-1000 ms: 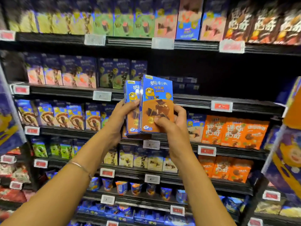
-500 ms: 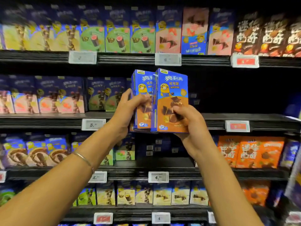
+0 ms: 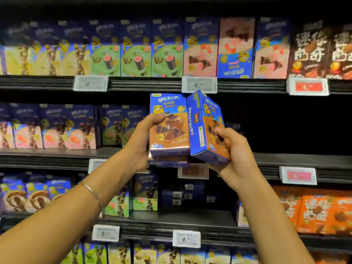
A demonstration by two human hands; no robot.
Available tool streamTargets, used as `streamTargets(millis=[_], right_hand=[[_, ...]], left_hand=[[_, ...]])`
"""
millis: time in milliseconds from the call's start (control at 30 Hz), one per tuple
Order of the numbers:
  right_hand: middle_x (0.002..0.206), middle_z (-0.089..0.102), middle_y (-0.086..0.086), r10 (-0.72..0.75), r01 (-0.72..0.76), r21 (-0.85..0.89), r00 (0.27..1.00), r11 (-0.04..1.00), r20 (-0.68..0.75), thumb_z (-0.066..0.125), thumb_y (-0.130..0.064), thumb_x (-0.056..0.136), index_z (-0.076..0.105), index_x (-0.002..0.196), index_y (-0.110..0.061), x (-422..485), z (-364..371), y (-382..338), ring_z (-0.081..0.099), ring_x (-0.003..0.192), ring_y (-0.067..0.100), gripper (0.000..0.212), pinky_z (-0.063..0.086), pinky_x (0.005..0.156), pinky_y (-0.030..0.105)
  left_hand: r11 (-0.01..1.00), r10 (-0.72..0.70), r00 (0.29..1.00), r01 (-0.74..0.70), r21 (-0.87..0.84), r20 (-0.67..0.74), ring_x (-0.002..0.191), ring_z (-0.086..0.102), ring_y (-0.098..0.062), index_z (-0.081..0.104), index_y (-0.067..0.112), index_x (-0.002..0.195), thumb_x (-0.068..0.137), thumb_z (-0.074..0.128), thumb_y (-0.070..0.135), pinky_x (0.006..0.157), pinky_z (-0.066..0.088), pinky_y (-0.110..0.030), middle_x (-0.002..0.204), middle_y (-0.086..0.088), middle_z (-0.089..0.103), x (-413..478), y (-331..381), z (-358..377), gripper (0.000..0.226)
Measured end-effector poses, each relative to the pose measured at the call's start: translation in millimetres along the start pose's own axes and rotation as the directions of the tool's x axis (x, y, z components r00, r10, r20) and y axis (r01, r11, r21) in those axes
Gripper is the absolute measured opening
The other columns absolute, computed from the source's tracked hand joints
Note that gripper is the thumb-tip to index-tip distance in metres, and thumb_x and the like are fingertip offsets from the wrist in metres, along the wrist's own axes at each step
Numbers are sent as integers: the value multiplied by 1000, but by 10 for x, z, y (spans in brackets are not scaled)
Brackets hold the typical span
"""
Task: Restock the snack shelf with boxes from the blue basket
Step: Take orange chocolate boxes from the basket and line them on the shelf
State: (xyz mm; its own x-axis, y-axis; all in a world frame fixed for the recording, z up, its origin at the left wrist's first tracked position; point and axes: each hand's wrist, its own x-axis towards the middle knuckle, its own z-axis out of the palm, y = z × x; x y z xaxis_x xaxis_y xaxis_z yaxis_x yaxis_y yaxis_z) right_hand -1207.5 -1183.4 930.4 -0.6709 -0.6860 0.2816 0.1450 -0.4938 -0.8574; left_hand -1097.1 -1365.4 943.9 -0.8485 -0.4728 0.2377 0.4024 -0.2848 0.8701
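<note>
My left hand (image 3: 141, 141) covers the left edge of the upright box (image 3: 169, 128) it grips. A second box (image 3: 167, 162) under it shows only as a thin strip, so I cannot tell how many I hold there. My right hand (image 3: 236, 159) hides the lower front of the tilted box (image 3: 202, 130), both boxes block most of a price tag (image 3: 192, 173) behind them, and the top row of boxes (image 3: 133, 54) is smeared, while the shelf recess (image 3: 285, 126) is too dark to see into.
</note>
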Motion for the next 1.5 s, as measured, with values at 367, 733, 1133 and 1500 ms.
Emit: streamTargets(millis=[367, 733, 1133, 1500], right_hand=[[74, 67, 0, 160, -161, -117, 987, 980, -20, 63, -21, 90, 69, 90, -18, 546, -347, -145, 67, 66, 19, 7, 56, 67, 33], [121, 64, 20, 186, -213, -486, 977, 848, -104, 63, 2, 94, 66, 119, -1, 1787, -347, 217, 60, 87, 33, 25, 55, 95, 33], [130, 65, 20, -16, 7, -824, 1000, 567, -2, 76, -18, 89, 66, 127, -3, 2252, -518, 333, 63, 117, 36, 42, 51, 101, 49], [144, 54, 20, -11, -54, -913, 998, 405, -63, 62, -39, 98, 43, 149, -6, 2554, -434, 519, 55, 129, 37, 64, 48, 104, 41]], left_hand=[[972, -205, 958, 224, 74, -202, 87, 73, -34, 70, 24, 110, 74, 79, 51, 92, 57, -50, 107, -8, 74, 227, 295, -81, 46], [992, -102, 985, 111, 54, -136, 93, 76, -38, 74, 19, 97, 76, 81, 45, 93, 60, -57, 104, -14, 78, 555, 77, -8, 34], [984, 44, 988, -16, 179, -151, 92, 79, -30, 87, 14, 92, 80, 76, 40, 83, 64, -42, 108, -17, 79, 702, -112, -69, 31], [985, 19, 988, 8, 171, -156, 100, 74, -35, 84, 11, 101, 78, 78, 39, 103, 57, -54, 113, -19, 76, 725, -70, -108, 37]])
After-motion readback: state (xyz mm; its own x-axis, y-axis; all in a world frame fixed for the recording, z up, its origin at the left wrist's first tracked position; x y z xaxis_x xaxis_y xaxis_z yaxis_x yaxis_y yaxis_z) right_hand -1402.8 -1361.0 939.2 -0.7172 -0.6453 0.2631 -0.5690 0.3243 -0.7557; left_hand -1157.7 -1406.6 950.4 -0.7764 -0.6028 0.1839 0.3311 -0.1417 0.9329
